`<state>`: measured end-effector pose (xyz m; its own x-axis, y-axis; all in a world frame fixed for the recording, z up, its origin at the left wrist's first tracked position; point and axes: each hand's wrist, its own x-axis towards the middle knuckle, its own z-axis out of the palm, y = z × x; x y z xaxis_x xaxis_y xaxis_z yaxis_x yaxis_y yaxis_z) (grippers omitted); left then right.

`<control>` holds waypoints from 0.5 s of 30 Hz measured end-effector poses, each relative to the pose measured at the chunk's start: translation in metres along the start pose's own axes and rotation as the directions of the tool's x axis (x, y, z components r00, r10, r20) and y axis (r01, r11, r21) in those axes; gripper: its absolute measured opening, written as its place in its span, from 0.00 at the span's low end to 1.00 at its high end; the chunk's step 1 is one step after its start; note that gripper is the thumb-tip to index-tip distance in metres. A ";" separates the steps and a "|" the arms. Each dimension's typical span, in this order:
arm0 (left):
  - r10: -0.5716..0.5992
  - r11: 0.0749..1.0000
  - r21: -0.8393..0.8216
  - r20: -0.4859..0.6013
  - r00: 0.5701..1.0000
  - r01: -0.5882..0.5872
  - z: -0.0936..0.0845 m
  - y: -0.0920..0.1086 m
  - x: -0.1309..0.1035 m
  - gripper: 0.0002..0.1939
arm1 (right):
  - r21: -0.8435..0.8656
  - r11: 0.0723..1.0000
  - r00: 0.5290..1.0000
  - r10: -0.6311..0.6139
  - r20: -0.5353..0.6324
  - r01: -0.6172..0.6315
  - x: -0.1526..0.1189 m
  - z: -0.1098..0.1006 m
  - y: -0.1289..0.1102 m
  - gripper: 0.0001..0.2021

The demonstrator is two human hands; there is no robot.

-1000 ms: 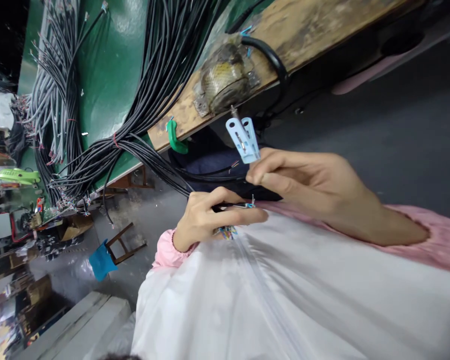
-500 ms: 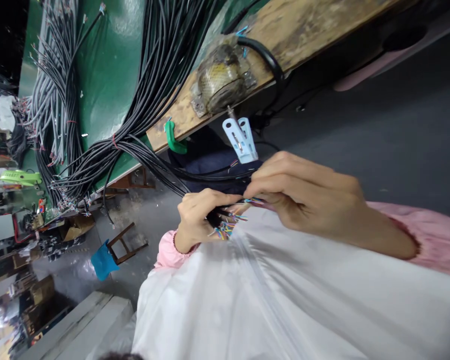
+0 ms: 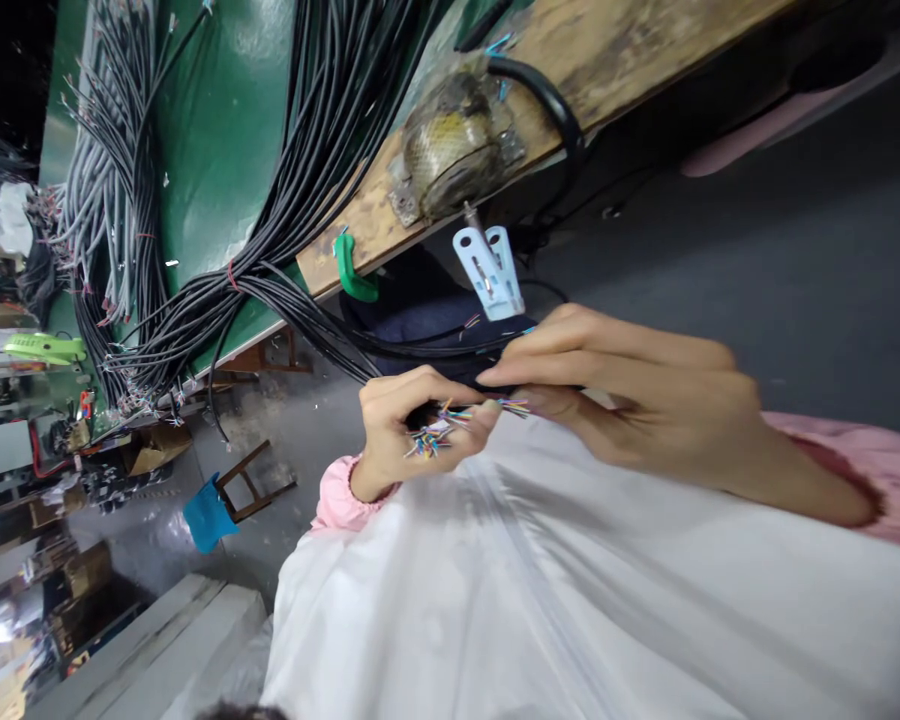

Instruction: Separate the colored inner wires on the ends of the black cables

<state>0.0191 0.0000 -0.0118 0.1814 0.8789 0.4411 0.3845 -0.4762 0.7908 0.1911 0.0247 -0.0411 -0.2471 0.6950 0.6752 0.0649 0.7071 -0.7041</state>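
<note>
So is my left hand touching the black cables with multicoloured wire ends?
Touching: the head view shows your left hand curled around the black cables, wire ends poking out.

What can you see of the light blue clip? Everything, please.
The light blue clip looks like a plastic clothes peg. Two slotted legs spread into a V, each with a round hole near its upper end; a metallic piece shows in one slot. They meet at the lower end, which points toward the person. It sits at the tip of the metal shaft, which reaches between the legs; how it is fixed is unclear. The right hand is close by, with no visible contact.
</note>
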 end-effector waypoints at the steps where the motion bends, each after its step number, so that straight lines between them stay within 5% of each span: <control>1: -0.008 1.000 0.002 0.002 1.000 0.008 0.000 0.000 0.000 0.19 | 0.007 1.000 1.000 0.006 0.000 -0.006 0.000 0.001 0.000 0.05; 8: 0.003 0.999 0.048 0.091 0.996 -0.008 -0.005 -0.004 -0.010 0.16 | -0.103 0.993 0.996 -0.061 -0.065 0.054 0.004 0.002 -0.001 0.07; 15: -0.094 0.994 0.080 0.250 0.964 0.076 -0.009 -0.004 -0.014 0.18 | -0.244 0.960 0.990 -0.139 0.013 0.138 0.003 -0.005 0.003 0.09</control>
<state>0.0070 -0.0105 -0.0178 0.3655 0.8981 0.2446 0.4684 -0.4046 0.7854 0.1958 0.0294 -0.0402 -0.2661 0.5884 0.7635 0.2644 0.8062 -0.5292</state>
